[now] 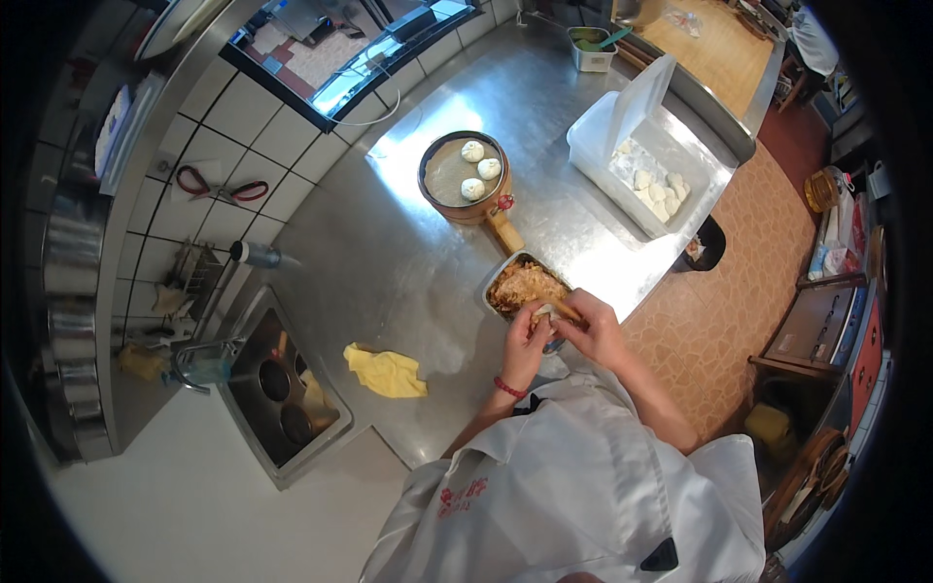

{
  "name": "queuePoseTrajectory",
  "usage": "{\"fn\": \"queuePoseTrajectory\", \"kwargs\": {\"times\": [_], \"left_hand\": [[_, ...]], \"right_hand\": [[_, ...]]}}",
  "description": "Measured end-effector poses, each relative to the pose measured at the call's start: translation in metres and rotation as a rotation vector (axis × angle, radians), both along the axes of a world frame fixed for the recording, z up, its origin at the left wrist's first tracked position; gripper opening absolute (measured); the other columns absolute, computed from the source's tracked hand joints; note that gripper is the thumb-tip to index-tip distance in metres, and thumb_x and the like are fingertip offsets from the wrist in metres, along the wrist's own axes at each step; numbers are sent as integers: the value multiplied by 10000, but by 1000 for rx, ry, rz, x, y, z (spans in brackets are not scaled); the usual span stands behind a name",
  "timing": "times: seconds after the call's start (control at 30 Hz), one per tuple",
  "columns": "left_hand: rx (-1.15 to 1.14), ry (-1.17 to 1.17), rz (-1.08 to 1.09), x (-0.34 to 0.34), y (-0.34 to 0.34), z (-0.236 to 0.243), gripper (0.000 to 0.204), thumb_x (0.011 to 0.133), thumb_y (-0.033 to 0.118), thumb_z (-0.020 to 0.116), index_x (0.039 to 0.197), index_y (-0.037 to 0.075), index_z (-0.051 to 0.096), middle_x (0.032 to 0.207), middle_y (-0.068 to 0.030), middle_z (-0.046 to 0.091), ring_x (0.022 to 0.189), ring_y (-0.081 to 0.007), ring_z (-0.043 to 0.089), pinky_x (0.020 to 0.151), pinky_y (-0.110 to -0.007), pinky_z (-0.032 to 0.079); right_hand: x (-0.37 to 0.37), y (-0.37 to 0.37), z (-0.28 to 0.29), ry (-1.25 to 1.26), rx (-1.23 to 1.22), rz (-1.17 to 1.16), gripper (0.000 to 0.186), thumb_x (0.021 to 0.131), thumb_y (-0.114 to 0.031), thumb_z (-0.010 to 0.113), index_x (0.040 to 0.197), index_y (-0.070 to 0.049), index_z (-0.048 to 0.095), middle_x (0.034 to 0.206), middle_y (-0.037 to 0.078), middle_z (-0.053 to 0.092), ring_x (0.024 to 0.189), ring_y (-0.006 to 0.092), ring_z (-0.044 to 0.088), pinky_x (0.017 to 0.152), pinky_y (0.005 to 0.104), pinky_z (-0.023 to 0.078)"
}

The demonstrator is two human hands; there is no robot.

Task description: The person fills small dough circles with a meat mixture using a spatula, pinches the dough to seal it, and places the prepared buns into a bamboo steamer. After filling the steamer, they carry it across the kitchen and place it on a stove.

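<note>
Close to my body, both hands work at the near edge of a metal tub (488, 295) of orange-brown minced filling (525, 283). My left hand (525, 348), with a red bracelet at its wrist, is closed around a small pale dough wrapper (543, 313), partly hidden by the fingers. My right hand (596, 332) is closed on a thin wooden stick (565, 310) that points toward the wrapper. Beyond the tub stands a round bamboo steamer (442, 175) with a wooden handle (504, 233); three white pleated buns (472, 188) sit inside it.
A lidded plastic box (598, 160) of dough pieces (661, 194) stands at the right edge of the steel counter (360, 282). A yellow cloth (387, 372) lies left of me, near the sink (338, 424). At the back is a small tub (591, 60). Scissors (222, 188) hang on the wall.
</note>
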State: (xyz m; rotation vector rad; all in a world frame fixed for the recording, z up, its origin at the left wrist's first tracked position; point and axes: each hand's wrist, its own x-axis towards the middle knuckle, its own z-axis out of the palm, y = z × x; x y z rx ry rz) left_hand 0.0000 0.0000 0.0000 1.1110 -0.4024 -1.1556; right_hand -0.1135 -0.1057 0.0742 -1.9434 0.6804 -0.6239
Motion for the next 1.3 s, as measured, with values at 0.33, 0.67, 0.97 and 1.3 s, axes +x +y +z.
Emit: {"fn": "queuePoseTrajectory", "kwargs": {"times": [0.33, 0.67, 0.97, 1.3], "left_hand": [[80, -342, -178, 11, -4, -10, 307, 941, -5, 479, 1247, -18, 506, 1132, -86, 596, 1032, -127, 583, 853, -264, 508], [-87, 449, -63, 8, -11, 22, 320, 1022, 167, 419, 1293, 10, 484, 1254, -97, 537, 1151, -210, 544, 958, -382, 474], [-16, -31, -77, 4, -5, -3, 347, 975, 1, 454, 1321, 8, 459, 1258, -85, 534, 1108, -141, 537, 958, -272, 449], [-154, 616, -37, 13, -7, 15, 319, 994, 89, 445, 1302, 9, 468, 1280, -98, 538, 1160, -177, 531, 940, -308, 467]], "right_hand": [[1, -14, 0, 84, 21, 103, 170, 741, -24, 710, 887, 7, 627, 731, 81, 565, 629, 210, 566, 548, 325, 442], [1, 2, -23, -9, 422, -141, 133, 767, -28, 701, 885, 0, 646, 718, 102, 566, 599, 206, 545, 546, 290, 437], [5, 1, -5, -32, -82, -29, 130, 767, -4, 699, 889, 5, 654, 730, 81, 573, 609, 165, 542, 553, 286, 437], [4, -6, -19, -46, -46, -115, 125, 760, -8, 707, 859, 10, 632, 722, 65, 571, 588, 153, 523, 548, 283, 424]]}}
